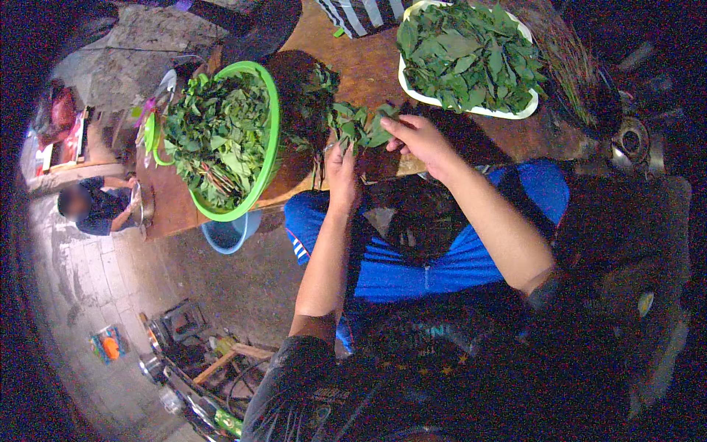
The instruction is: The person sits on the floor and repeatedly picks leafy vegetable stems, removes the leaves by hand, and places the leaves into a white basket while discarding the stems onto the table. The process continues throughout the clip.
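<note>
My left hand (343,171) grips a small bunch of leafy green stems (353,126) above the front edge of the wooden table (353,66). At the bunch's right side, the fingertips of my right hand (420,141) pinch a leaf. Left of my hands is a green-rimmed basin (270,160) heaped with leafy greens (221,127), some with bundled reddish stems. A white tray (407,91) piled with loose green leaves (469,55) stands beyond my right hand. More leafy sprigs (320,83) lie in shadow between the basin and my hands.
A pile of thin bare stems (574,72) lies right of the tray. A striped bag (364,16) is at the table's far side. Below the table's left part stands a blue bucket (229,232). Another person (105,204) at far left holds a metal bowl (144,204).
</note>
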`<state>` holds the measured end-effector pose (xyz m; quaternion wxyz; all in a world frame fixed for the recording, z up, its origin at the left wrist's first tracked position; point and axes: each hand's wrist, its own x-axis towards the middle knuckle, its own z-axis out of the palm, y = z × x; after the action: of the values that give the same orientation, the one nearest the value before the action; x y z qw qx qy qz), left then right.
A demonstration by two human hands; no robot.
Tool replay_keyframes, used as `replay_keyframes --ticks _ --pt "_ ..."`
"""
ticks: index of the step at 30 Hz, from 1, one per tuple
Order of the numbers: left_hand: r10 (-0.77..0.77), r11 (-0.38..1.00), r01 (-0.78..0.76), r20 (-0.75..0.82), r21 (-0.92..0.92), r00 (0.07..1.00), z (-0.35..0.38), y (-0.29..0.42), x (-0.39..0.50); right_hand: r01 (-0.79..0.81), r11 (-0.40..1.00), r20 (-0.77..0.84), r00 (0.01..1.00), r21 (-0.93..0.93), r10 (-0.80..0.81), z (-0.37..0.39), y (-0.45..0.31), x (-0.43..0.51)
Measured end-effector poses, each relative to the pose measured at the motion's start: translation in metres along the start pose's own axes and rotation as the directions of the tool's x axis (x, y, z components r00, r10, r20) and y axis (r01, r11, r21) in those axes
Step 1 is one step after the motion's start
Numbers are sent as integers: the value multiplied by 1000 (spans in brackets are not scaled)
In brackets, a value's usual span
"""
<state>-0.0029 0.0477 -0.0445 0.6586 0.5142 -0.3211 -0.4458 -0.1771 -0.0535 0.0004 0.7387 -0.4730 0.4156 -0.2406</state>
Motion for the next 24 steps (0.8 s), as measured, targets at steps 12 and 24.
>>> replay_keyframes --ticks 12,24 --pt "14 983 -19 29 183 999 -8 -5 1 681 663 444 721 -310 -533 11 -4 -14" --pt "-73 997 73 -29 -12 997 7 14 -3 635 506 215 722 -584 -658 3 9 -3"
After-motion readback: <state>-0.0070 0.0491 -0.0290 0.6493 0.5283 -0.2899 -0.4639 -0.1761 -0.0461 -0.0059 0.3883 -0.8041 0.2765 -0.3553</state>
